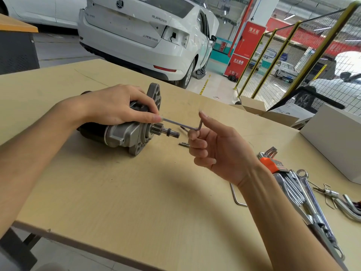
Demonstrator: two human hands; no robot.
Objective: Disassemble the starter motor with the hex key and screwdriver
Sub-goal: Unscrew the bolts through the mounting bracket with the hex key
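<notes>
Both bare forearms reach in over the worktop, the hands close together.

The left hand [117,106] lies palm down, wrist slightly bent, fingers curled over the starter motor [125,132], thumb and forefinger pinched together at the long end of the hex key [183,125]. The right hand [216,149] stands palm toward the left, forefinger raised and straight, the other fingers curled, the key's bend resting against them.

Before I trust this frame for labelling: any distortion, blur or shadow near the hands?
Head view: wide-angle bending curves the table edge and the fence; the left hand on the starter motor and the right hand pinching the hex key are sharp; a broad soft shadow falls below the hands; the spanners at right smear slightly.
</notes>
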